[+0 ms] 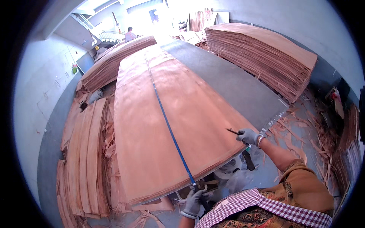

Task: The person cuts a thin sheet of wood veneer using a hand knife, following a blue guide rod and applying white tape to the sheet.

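Your left hand (193, 203) is closed on a dark piece (205, 204) where the blue strip (167, 123) meets the near edge of the veneer stack (129, 167); a twist there could skew its run toward the far edge. Your right hand (248, 137) grips a slender dark tool (233, 131) by the near right corner; dipping its tip could tear the top sheet (201, 114)

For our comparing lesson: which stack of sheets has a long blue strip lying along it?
The middle stack, beside the left hand: only its top carries the blue strip.
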A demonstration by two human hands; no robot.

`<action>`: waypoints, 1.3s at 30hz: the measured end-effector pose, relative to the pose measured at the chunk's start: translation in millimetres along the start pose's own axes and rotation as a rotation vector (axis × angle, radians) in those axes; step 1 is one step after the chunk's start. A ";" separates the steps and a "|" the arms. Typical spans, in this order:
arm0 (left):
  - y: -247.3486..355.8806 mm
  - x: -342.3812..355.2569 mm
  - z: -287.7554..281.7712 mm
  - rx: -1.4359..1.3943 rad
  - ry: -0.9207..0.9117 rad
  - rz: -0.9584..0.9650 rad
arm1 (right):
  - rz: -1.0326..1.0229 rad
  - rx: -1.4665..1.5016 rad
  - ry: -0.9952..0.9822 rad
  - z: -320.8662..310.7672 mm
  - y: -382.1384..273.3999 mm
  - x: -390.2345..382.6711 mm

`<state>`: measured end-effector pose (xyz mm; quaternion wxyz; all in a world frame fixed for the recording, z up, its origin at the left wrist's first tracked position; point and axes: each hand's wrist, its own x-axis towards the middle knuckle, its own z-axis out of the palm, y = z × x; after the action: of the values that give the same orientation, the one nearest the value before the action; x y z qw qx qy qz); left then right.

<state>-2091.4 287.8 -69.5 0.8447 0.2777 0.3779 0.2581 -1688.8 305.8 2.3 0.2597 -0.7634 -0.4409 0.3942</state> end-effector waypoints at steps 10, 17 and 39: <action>-42.3 -10.3 -37.7 0.153 0.066 -0.065 | -0.254 0.432 -0.554 80.0 -136.5 6.5; -37.3 -12.1 -20.3 0.247 0.096 -0.050 | -0.432 0.436 -0.847 203.0 -239.8 18.3; 13.5 40.9 71.9 0.342 -0.354 -0.102 | 0.039 0.792 -0.399 142.7 -39.2 -7.8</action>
<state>-2014.5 304.1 -40.5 0.8504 0.4378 0.2759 0.0950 -1828.0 324.6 -44.7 0.4343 -0.5223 -0.2830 0.6771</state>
